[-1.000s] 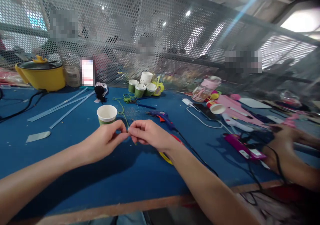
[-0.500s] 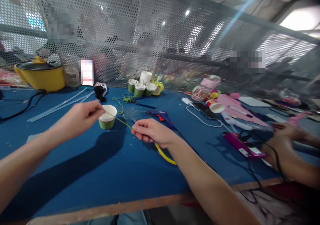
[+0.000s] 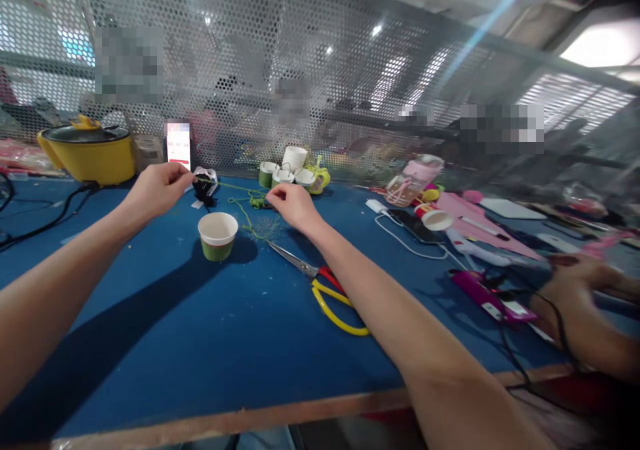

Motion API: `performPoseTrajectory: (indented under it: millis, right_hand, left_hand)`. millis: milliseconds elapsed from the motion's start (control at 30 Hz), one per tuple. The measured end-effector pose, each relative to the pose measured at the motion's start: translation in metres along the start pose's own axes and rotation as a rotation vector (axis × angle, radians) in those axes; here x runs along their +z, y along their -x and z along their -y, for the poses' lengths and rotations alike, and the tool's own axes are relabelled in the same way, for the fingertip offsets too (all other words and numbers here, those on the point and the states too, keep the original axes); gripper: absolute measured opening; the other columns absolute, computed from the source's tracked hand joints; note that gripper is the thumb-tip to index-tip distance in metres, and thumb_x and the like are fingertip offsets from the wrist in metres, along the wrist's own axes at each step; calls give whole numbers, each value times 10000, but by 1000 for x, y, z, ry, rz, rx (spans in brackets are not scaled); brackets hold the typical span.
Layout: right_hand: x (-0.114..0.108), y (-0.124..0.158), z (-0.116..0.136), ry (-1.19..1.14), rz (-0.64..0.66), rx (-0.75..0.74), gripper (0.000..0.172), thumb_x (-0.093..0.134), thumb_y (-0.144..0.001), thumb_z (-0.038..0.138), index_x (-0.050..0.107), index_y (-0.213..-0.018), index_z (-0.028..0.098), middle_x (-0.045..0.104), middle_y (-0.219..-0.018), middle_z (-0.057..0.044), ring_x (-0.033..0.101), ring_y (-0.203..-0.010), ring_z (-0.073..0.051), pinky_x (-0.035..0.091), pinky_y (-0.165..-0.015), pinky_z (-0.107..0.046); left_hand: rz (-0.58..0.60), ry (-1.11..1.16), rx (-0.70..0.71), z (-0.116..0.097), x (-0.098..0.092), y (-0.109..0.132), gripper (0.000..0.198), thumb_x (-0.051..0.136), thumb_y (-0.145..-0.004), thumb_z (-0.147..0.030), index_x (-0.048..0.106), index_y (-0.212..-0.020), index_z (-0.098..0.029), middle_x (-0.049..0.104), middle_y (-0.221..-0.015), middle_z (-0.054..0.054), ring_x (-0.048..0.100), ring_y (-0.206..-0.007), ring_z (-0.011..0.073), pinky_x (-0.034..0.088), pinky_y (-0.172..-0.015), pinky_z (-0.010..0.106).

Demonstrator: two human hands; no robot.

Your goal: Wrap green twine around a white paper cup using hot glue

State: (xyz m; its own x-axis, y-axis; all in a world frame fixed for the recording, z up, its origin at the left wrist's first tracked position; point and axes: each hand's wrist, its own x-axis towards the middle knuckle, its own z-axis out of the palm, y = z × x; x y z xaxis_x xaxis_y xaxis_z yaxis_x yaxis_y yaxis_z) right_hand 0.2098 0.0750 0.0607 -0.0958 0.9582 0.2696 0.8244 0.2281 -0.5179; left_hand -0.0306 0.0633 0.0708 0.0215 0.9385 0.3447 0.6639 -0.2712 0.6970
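Note:
My left hand (image 3: 157,189) is raised over the blue table (image 3: 210,343), its fingers pinched on one end of a thin green cord (image 3: 231,186). My right hand (image 3: 289,203) pinches the same cord farther right, so the cord runs taut between the two hands. More green cord lies tangled on the table near a green paper cup (image 3: 217,235), which stands upright below and between my hands. Scissors (image 3: 320,287) with yellow and red handles lie by my right forearm.
A group of green cups (image 3: 286,172) stands at the back by the perforated metal screen. A yellow pot (image 3: 87,152) sits far left, a phone (image 3: 179,145) beside it. Another person's hand (image 3: 575,303) works at the right among pink items, a cable and a purple tool (image 3: 493,298).
Both hands rose and moved away from me toward the back of the table, spreading apart and drawing the green cord out between them. The scissors now lie uncovered.

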Motion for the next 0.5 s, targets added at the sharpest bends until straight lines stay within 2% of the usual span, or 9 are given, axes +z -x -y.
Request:
performPoseTrajectory:
  millis: [100, 167, 267, 333, 433, 500]
  right_hand:
    - [10, -24, 0, 84, 51, 4, 98, 585, -722, 102, 678, -752, 102, 683, -803, -113, 616, -816, -240, 431, -743, -331]
    - [14, -24, 3, 103, 92, -26, 107, 608, -719, 111, 688, -787, 97, 689, -803, -120, 625, -811, -249, 439, -743, -337]
    - [13, -5, 15, 84, 96, -128, 209, 530, -825, 214, 672, -957, 136, 677, -958, -99, 608, -902, -205, 434, -801, -307]
    - [12, 14, 25, 54, 118, -212, 263, 544, -829, 288, 643, -1044, 172, 645, -1050, -70, 595, -919, -163, 435, -815, -267]
    - [16, 41, 37, 50, 227, -366, 421, 646, -751, 320, 594, -1134, 153, 572, -1126, -123, 578, -940, -197, 441, -836, -323]
    - [23, 52, 39, 88, 260, -404, 395, 669, -733, 265, 607, -1101, 133, 514, -1180, -163, 536, -1025, -236, 414, -882, -369]
  left_hand:
    - [-24, -124, 37, 15, 5, -12, 130, 521, -740, -209, 642, -723, -164, 527, -640, 24, 466, -593, 164, 302, -568, 264]
    - [-13, -153, 50, 24, 8, -12, 152, 518, -732, -215, 662, -723, -167, 549, -677, 39, 488, -623, 179, 321, -581, 268]
    - [44, -147, 32, 31, 10, -6, 240, 485, -753, -254, 671, -855, -142, 547, -622, 33, 489, -558, 172, 335, -528, 261]
    - [120, -113, 18, 31, 11, -1, 316, 457, -772, -277, 637, -979, -120, 566, -607, 27, 494, -509, 155, 355, -488, 247]
    - [255, -68, 22, 25, 14, 3, 368, 412, -807, -303, 585, -1074, -117, 658, -767, 60, 577, -579, 148, 429, -533, 238]
    - [340, -76, 35, 22, 15, 5, 378, 401, -824, -357, 599, -1057, -135, 686, -872, 74, 622, -675, 171, 460, -607, 255]
